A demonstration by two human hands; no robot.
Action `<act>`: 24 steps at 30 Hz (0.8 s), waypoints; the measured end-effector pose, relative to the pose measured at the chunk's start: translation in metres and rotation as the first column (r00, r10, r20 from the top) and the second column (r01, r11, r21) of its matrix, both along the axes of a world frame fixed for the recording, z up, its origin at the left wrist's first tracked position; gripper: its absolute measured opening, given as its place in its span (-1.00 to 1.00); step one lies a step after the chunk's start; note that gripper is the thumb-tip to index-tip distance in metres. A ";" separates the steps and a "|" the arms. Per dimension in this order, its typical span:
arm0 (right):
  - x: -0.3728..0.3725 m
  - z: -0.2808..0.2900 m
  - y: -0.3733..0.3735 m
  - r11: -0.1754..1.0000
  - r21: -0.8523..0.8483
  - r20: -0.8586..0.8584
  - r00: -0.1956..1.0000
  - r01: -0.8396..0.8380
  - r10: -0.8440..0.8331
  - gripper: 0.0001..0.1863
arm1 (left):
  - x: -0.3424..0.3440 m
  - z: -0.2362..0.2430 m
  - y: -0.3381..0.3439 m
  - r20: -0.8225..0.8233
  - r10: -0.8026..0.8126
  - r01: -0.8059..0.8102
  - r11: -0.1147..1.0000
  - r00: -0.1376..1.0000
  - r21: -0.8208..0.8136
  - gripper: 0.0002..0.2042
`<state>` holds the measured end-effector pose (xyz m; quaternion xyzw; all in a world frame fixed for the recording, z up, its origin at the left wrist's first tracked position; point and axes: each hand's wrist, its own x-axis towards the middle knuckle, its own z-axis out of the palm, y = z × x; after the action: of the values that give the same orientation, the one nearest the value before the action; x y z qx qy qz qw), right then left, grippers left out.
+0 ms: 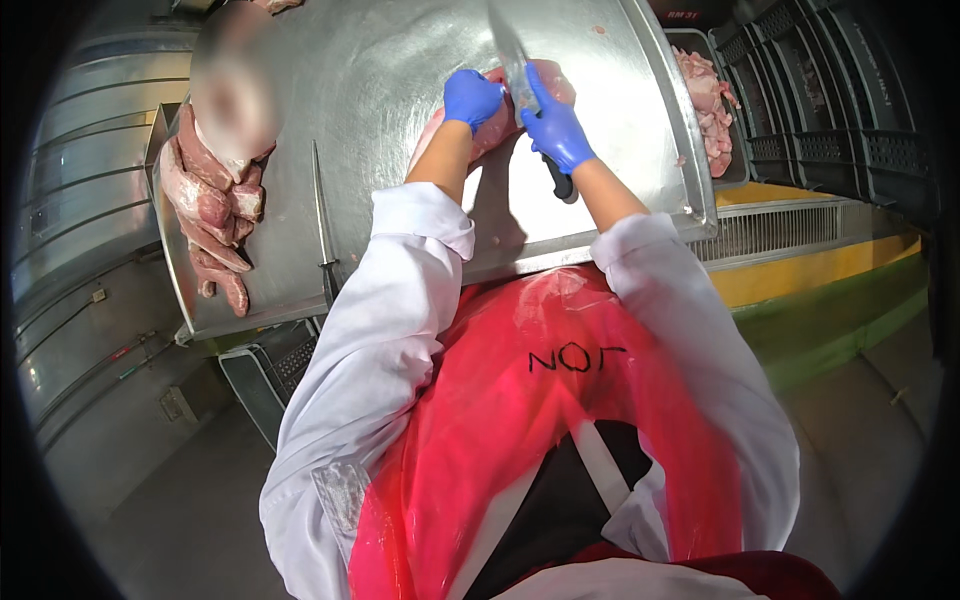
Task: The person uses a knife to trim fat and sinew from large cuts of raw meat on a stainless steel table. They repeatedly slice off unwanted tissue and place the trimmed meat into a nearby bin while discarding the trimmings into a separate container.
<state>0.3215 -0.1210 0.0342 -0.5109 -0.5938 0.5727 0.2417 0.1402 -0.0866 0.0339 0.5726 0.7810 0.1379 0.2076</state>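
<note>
A long pink piece of raw meat point(491, 141) lies on the steel worktable point(370, 130). My left hand point(473, 98), in a blue glove, is closed on the meat near its middle. In my right hand point(556, 126), also gloved in blue, is a knife point(508, 45). Its black handle shows below my palm, and the blade points away from me, beside my left hand and over the meat. The blade's edge against the meat is partly hidden by my fingers.
A pile of raw meat cuts point(212, 205) lies along the table's left side. A sharpening steel point(322, 225) rests near the front edge. At right stand a bin of pale meat trimmings point(706, 112) and stacked black crates point(830, 110). Another dark crate point(262, 385) sits below the table's left.
</note>
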 end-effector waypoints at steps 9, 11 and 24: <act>-0.004 -0.004 -0.018 0.981 -0.141 -0.160 0.981 -0.130 0.107 -0.19 | -0.020 0.018 0.015 0.324 -0.048 0.095 0.987 0.945 -0.130 -0.71; -0.018 0.009 -0.005 0.981 -0.162 -0.078 0.992 -0.108 0.096 -0.19 | -0.037 0.005 0.030 0.034 -0.322 0.324 0.945 0.946 -0.041 -0.72; -0.005 0.026 -0.058 0.891 -0.256 0.001 0.922 -0.374 0.387 -0.19 | -0.120 -0.012 0.046 0.657 0.186 -0.112 0.982 0.730 -0.154 -0.80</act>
<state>0.3167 -0.1791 0.0597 -0.4258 -0.6109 0.6660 0.0429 0.0203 -0.0411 0.0217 0.4089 0.7040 0.3093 0.4914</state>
